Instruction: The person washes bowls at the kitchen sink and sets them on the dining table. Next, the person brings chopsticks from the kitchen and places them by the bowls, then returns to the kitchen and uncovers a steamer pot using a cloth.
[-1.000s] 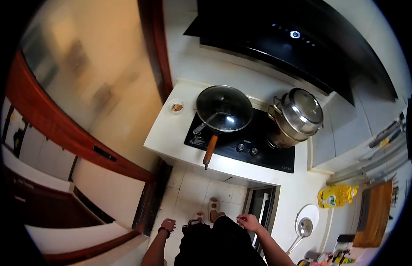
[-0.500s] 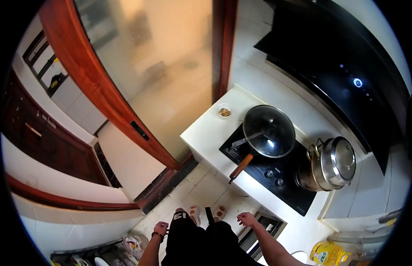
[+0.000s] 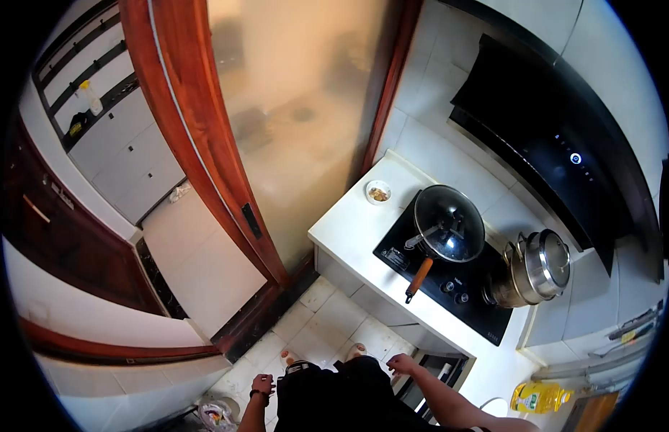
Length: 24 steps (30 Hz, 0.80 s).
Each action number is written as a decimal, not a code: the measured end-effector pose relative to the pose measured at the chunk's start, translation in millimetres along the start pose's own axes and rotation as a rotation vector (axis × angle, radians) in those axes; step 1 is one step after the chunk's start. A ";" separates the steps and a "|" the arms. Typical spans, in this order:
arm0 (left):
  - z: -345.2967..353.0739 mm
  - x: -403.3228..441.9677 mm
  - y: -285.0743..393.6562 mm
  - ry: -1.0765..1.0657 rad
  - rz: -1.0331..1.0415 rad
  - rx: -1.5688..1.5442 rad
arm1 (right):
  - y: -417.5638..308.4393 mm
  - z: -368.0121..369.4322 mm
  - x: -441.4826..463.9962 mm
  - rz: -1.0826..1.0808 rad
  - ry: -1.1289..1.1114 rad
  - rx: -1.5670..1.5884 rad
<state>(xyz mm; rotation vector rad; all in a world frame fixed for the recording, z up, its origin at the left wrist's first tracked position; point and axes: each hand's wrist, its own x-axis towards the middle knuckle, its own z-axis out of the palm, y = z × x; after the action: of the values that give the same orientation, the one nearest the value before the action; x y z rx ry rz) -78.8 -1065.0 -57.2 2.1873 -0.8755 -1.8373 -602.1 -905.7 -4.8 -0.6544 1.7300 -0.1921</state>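
My left hand hangs by my left thigh with a dark band at the wrist. Its fingers are loosely bent and nothing shows in them. On the other side, my right hand hovers beside my right leg, near the front of the counter, fingers loose and holding nothing visible. Ahead on the black gas stove sits a wok with a wooden handle, covered by a dark glass lid. A spatula shows at the wok's near left. Right of it stands a steel pot with a lid.
A small white bowl with food bits is on the white counter. The range hood has a lit button. A yellow oil bottle is at lower right. The wood-framed glass door stands left of the counter.
My view has turned left and shifted, so the stove and wok sit a little farther right and lower. Both hands still hang at my sides, holding nothing visible.
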 end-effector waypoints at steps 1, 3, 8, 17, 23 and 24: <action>-6.1 14.3 8.8 -0.005 0.026 -0.009 | -18.9 6.2 -5.3 0.010 0.016 0.007; -12.0 26.1 46.3 -0.086 0.041 -0.056 | -73.5 20.1 -11.9 -0.066 0.022 -0.160; 31.8 26.1 143.6 -0.242 0.348 -0.084 | -198.0 32.0 -24.4 -0.524 0.004 -0.308; 98.8 -33.6 267.9 -0.481 0.523 -0.008 | -452.0 -164.3 -52.9 -0.776 0.333 -0.374; 116.6 -25.9 290.3 -0.237 0.383 -0.110 | -496.4 -305.9 59.5 -0.833 0.605 -0.637; 118.3 -31.6 297.2 -0.211 0.369 -0.127 | -499.0 -331.2 87.7 -0.786 0.584 -0.715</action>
<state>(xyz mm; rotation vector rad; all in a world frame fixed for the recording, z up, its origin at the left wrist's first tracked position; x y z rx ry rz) -291.2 -1262.4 81.6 1.6466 -1.0831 -1.8950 -763.5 -1434.8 240.8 -1.9574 1.9997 -0.3306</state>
